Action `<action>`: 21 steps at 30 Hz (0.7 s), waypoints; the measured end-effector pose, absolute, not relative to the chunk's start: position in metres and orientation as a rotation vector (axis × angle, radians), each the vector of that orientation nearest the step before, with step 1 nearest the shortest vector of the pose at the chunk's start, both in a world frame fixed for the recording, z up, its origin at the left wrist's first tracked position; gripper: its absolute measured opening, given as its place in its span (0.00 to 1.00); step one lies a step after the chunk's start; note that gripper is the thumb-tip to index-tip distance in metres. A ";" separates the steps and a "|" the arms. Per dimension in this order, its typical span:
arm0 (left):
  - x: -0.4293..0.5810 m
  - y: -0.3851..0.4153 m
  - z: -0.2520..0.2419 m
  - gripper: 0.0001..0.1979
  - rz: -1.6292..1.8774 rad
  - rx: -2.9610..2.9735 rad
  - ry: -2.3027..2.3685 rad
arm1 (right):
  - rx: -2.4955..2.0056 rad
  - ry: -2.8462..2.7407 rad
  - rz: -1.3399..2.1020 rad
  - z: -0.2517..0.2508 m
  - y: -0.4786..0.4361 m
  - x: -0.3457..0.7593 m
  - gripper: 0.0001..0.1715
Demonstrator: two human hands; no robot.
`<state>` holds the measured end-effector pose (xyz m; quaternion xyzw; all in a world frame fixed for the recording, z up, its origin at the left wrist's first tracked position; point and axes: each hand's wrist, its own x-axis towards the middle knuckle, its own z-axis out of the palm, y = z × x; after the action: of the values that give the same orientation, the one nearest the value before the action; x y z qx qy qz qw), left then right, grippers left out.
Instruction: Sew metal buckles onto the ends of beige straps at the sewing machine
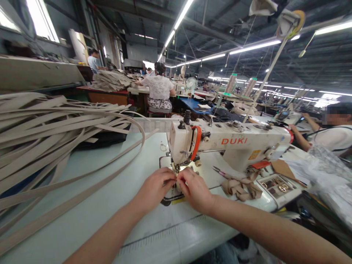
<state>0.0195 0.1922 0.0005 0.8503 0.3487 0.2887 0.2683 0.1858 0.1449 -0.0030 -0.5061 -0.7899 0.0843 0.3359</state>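
Note:
My left hand (156,187) and my right hand (194,189) meet just under the needle of a white DUKI sewing machine (233,143). Both hands are closed in a pinch, fingertips touching each other at the presser foot. What they pinch is too small to make out. A long beige strap (82,190) runs across the pale table (110,205) from the left toward the needle area. A large heap of the same beige straps (41,128) lies at the left.
A bundle of short folded beige straps (242,187) and small snips (220,170) lie right of the needle. A tray of small tools (277,185) sits at the right edge. Another person (330,132) works at the right; others sit at machines farther back.

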 end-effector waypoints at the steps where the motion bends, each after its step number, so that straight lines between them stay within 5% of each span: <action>1: 0.019 0.194 0.000 0.11 0.786 2.291 0.961 | -1.312 -2.057 0.217 -0.004 0.145 0.186 0.06; 21: 0.040 0.207 0.005 0.12 0.399 2.246 1.635 | -1.235 -2.003 0.202 -0.016 0.139 0.193 0.07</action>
<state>0.0397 0.2072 0.0051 0.7891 0.5745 0.1400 0.1666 0.1928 0.1387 -0.0155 -0.4837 -0.7845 0.0791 0.3800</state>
